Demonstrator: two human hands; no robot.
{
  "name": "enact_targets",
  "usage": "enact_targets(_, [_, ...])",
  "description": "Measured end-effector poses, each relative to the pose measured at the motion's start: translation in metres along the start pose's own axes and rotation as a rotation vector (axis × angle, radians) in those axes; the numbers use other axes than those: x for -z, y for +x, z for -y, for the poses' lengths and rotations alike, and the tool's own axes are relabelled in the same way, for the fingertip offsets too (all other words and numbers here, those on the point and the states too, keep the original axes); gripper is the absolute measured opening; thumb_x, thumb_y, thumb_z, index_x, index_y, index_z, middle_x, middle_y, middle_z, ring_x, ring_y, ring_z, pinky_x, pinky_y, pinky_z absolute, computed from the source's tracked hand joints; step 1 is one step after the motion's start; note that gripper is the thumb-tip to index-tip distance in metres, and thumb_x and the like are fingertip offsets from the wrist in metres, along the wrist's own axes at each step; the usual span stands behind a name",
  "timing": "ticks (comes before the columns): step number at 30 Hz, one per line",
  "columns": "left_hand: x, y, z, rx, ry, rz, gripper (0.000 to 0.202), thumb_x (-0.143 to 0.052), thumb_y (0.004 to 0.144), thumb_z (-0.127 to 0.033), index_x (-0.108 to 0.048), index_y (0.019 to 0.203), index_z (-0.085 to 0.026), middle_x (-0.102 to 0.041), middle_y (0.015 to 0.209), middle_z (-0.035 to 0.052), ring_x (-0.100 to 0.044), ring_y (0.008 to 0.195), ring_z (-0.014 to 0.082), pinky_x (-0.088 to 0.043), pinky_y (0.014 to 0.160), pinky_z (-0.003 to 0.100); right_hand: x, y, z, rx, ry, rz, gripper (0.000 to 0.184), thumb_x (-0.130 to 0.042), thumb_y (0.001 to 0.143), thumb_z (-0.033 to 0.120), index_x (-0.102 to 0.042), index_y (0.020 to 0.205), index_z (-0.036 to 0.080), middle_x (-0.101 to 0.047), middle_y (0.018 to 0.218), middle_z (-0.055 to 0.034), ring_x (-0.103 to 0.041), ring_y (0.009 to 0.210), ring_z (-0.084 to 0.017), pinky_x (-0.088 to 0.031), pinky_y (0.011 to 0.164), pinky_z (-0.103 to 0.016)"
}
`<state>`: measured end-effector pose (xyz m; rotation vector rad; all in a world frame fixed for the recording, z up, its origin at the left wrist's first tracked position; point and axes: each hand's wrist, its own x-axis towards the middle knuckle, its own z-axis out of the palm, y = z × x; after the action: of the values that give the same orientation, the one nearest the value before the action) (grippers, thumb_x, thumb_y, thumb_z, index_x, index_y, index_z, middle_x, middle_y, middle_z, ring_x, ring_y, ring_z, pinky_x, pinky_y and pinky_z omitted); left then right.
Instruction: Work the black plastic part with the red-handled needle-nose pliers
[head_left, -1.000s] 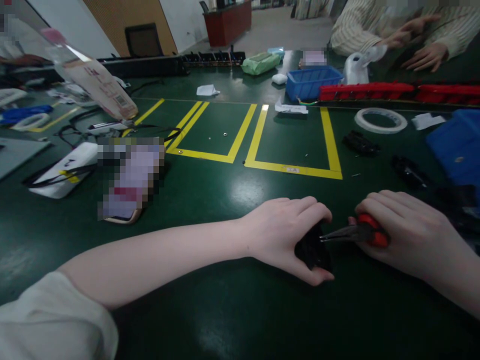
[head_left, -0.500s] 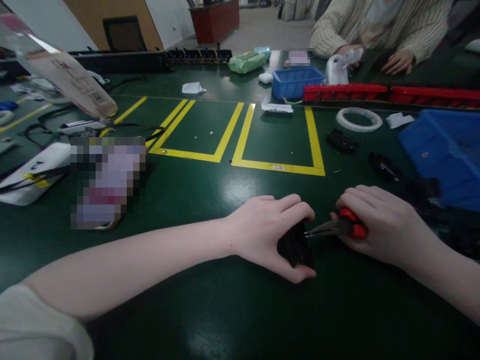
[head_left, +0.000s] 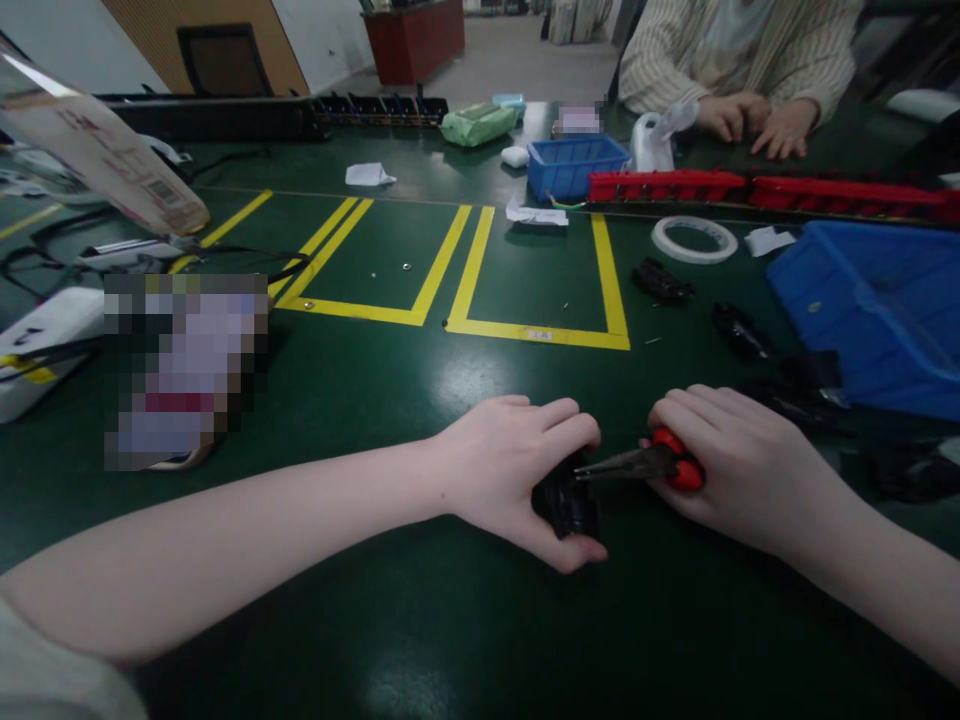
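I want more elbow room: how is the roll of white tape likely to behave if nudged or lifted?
The roll of white tape lies flat on the green table, so a nudge would probably slide it, not roll it. Its wide open middle suggests it is fairly light. Stood on its round edge, it might roll away.

Red-handled pliers (head_left: 637,462). Near part (head_left: 568,505): black. Desk (head_left: 480,630): dark green; tape outlines (head_left: 499,329): yellow. Right bin (head_left: 874,315): blue. Far-right strip (head_left: 667,187): red. Far sleeve (head_left: 654,72): cream, striped.
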<state>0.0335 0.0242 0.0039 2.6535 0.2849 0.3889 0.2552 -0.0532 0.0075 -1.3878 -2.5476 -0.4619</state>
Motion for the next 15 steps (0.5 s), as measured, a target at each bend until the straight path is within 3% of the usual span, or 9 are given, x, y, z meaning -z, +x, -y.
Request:
enact_targets(9, [0.0011,0.0011,0.0002,0.001,-0.007,0.01,0.061,-0.062,0.067,-0.067,-0.055,0.097,-0.014,-0.056,0.083,-0.001,-0.045,0.059,0.01,-0.039,0.054,0.024,0.0012,-0.0021,-0.0088,0.0,-0.002,0.048,0.012,-0.052,0.078,0.026,-0.042,0.073,0.021,-0.051,0.067,-0.004,-0.049,0.06,-0.018,-0.04,0.055,-0.031])
enact_targets(15, [-0.0021,0.0001,0.0006,-0.043,0.002,-0.058,0.061,-0.064,0.064,-0.067,-0.056,0.092,-0.013,-0.056,0.078,-0.0019,-0.048,0.059,0.0099,-0.04,0.054,0.024,-0.0039,-0.0078,-0.0059,0.042,0.016,-0.018,0.014,-0.045,0.083,0.033,-0.039,0.075,0.023,-0.048,0.064,-0.0023,-0.048,0.055,-0.018,-0.04,0.048,-0.03])
